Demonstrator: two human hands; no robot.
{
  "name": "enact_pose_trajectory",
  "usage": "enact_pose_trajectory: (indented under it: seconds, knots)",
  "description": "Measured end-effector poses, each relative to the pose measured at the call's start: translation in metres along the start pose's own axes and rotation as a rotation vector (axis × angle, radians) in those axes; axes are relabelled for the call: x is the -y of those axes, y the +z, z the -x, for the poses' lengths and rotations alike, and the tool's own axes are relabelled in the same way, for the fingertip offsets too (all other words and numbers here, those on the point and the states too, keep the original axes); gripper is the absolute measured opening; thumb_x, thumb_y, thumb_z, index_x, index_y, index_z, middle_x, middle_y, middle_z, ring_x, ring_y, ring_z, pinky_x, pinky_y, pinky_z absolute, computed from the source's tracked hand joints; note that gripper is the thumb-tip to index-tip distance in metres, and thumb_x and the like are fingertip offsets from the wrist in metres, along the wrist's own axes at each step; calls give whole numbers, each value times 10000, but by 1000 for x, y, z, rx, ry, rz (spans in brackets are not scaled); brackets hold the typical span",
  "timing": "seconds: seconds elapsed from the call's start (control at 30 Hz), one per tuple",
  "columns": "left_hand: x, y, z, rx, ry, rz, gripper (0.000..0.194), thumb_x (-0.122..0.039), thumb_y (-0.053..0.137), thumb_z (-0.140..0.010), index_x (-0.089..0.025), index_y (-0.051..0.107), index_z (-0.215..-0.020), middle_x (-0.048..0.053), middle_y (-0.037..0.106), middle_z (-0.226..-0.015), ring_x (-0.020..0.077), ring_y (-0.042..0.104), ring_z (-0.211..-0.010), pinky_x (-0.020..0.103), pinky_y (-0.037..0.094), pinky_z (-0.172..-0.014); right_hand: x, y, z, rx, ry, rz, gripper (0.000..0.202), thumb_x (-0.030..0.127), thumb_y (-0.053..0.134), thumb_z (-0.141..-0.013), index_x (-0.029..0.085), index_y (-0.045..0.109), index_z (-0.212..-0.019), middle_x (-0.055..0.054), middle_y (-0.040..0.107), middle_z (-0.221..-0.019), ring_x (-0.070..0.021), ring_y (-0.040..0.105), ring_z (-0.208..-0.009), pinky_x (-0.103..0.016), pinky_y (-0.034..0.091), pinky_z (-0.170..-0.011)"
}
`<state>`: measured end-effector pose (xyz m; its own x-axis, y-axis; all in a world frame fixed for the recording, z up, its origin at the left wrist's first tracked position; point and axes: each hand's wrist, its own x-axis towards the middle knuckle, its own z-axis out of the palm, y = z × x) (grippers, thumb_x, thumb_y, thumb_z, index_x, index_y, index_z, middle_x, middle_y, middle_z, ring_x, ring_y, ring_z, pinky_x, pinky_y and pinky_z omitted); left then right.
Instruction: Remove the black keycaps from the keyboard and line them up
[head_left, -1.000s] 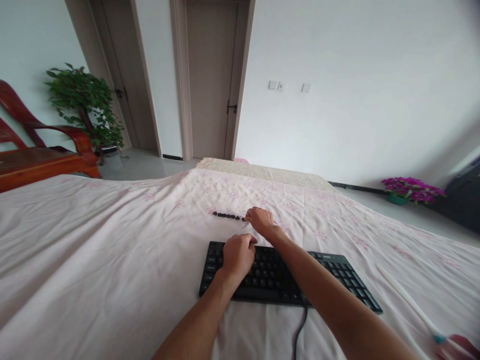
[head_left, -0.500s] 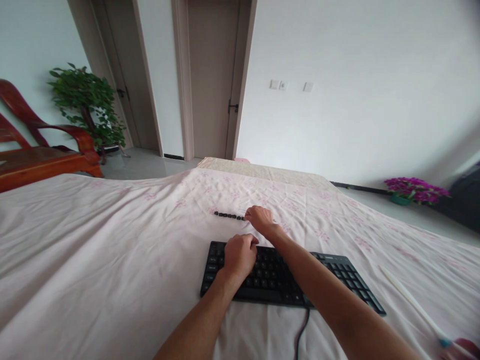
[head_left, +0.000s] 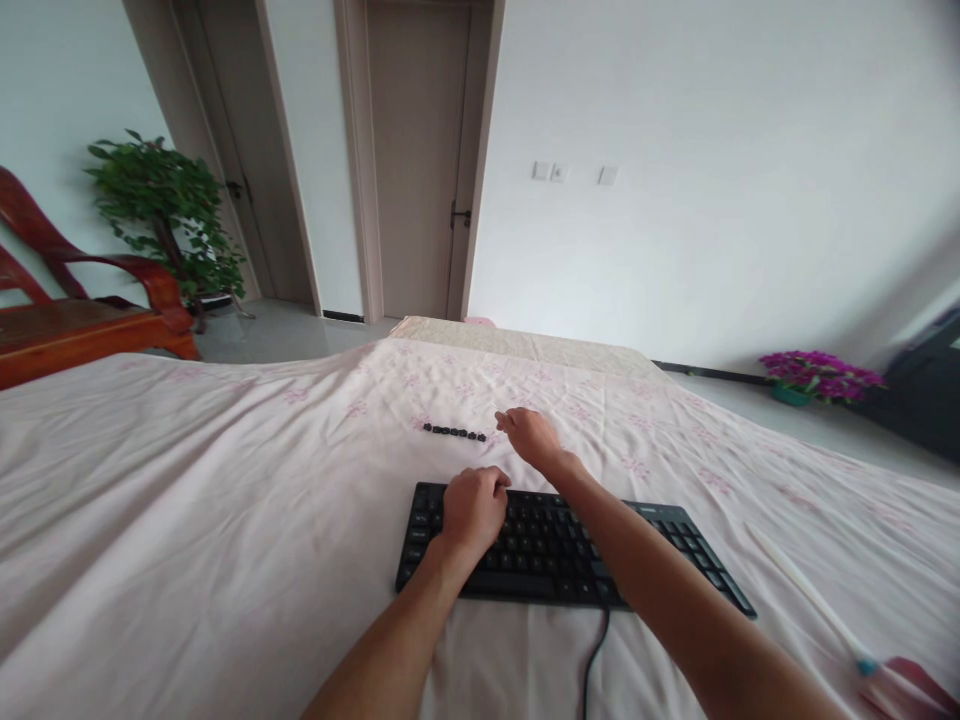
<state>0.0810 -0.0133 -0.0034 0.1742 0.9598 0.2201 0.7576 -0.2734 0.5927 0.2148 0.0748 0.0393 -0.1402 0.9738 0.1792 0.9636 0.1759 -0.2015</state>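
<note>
A black computer keyboard (head_left: 525,585) lies across the cloth in front of me, its cable running toward me. My left hand (head_left: 474,508) is closed over the keyboard's back left part, fingers curled at the far edge. Beyond the keyboard, several small black keycaps (head_left: 454,432) form a short row on the cloth. My right hand (head_left: 529,436) hovers just right of that row, apart from it, its fingers drawn together. A thin pale sliver shows by the fingertips; what they hold is too small to make out. My right forearm hides part of the keys.
Pink-flowered cloth (head_left: 247,520) with folds covers the surface. At the right lies a thin white stick (head_left: 814,590) with a blue tip near a blurred reddish object (head_left: 911,685). A wooden chair (head_left: 97,320), a green plant (head_left: 161,210) and purple flowers (head_left: 821,372) stand beyond.
My right hand has come away from the right end of the keycap row, moving slightly right, and the last keycap now shows. My left hand stays on the keyboard. The view has shifted a little.
</note>
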Motion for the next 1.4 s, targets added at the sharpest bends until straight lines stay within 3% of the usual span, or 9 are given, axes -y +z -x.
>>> enact_pose_trajectory:
  seconds: [0.13,0.23,0.33,0.5,0.63,0.9,1.13,1.4]
  knots:
    - [0,1,0,8,5,-4,216,-188,512,-830,-269,693,-916,-3,716,-945,171,617,-926,269,429,-807,-9,-31,29,-123,-183,-33,451,311,252,-997,174,650,-836,-61,685,-862,-156,594,-825,-253,358,-813]
    - [-2,-1,0,10,42,-6,206,-170,524,-824,-256,687,-915,-8,713,-964,165,612,-927,266,430,-819,-17,-54,58,-206,-172,-72,443,331,246,-996,198,632,-822,-33,679,-829,-151,569,-772,-262,360,-796]
    - [-6,-3,1,16,112,-31,205,-150,542,-812,-239,689,-924,7,709,-955,172,607,-943,283,422,-869,-24,-65,83,-209,-123,-213,490,386,224,-992,214,632,-783,-11,675,-784,-150,565,-744,-271,374,-771]
    - [-18,-8,3,36,183,-69,247,-131,557,-801,-238,695,-976,29,700,-977,183,607,-979,292,422,-902,-34,-47,102,-238,76,-710,515,516,252,-949,186,621,-807,-20,647,-692,-126,531,-574,-232,405,-552]
    - [-23,-9,4,84,155,-71,273,-130,579,-786,-235,693,-1010,38,696,-1024,183,615,-1001,281,429,-916,-34,-28,107,-270,122,-861,416,535,393,-894,180,605,-846,-19,648,-702,-110,513,-507,-215,403,-471]
    - [-19,-7,-4,189,92,20,263,-233,633,-785,-261,685,-1041,19,710,-1054,195,635,-1021,281,452,-906,-24,-12,110,-247,78,-802,264,445,514,-853,195,587,-814,0,655,-662,-115,547,-486,-217,419,-477]
    - [-20,1,-1,130,66,96,222,-294,680,-761,-274,701,-982,-8,717,-1028,181,646,-985,259,457,-870,-21,-10,102,-263,-20,-611,193,384,573,-831,199,628,-809,0,669,-696,-141,615,-642,-227,430,-594]
    - [-24,12,-1,58,38,-6,170,-343,664,-775,-296,693,-936,-12,726,-967,194,658,-920,275,449,-780,-13,-12,94,-272,-73,-460,179,366,559,-857,200,599,-805,-1,668,-717,-145,619,-655,-232,417,-635]
